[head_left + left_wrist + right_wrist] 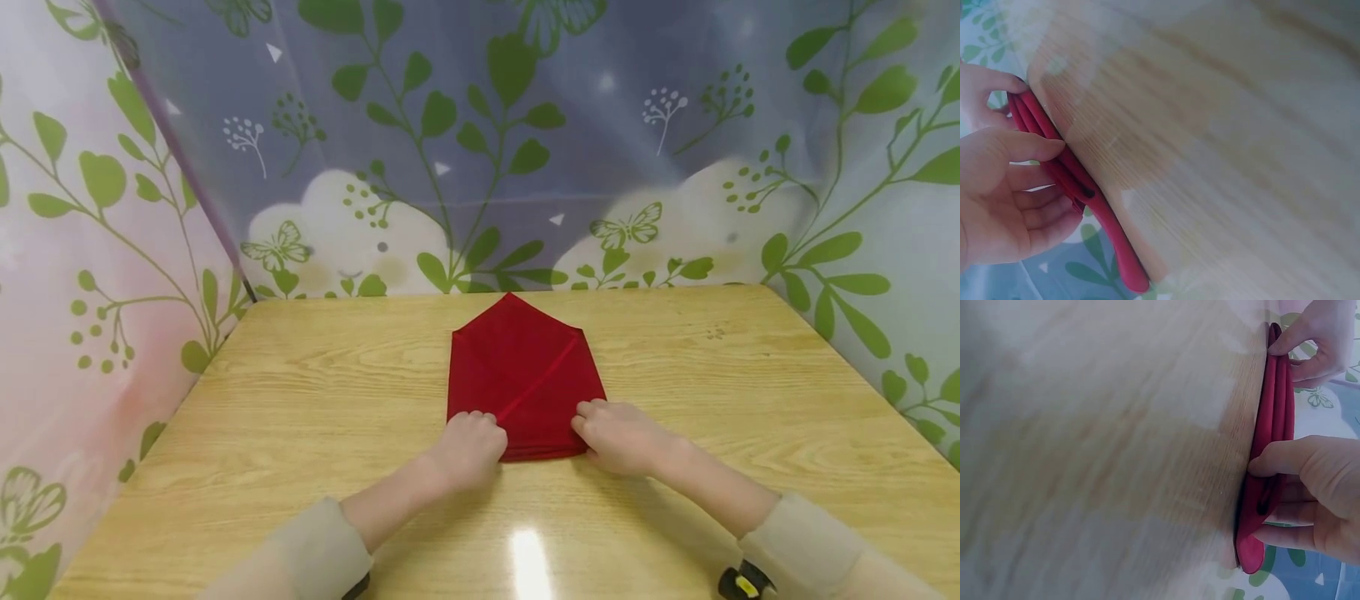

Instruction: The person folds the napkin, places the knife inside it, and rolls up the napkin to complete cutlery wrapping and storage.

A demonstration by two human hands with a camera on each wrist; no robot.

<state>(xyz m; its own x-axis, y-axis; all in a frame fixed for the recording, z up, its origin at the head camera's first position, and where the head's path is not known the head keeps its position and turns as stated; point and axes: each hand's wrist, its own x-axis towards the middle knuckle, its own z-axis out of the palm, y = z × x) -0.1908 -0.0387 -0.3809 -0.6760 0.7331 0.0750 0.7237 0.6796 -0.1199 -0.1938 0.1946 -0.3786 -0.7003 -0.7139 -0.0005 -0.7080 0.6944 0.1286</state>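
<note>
A red cloth napkin (525, 367), folded into a pointed house shape with a diagonal seam, lies flat on the wooden table (300, 400). My left hand (480, 429) holds its near left corner, and my right hand (588, 417) holds its near right corner. In the left wrist view my left hand (1063, 172) pinches the napkin's layered edge (1107, 228), thumb on the table side and fingers curled on the other. In the right wrist view my right hand (1260, 497) pinches the napkin's stacked layers (1272, 419) the same way. Each wrist view also shows the other hand further along the edge.
Plastic sheets printed with green leaves and butterflies (480, 150) wall the table at the back and on both sides. Bare wood lies left and right of the napkin. Beige sleeves (315, 550) cover both forearms.
</note>
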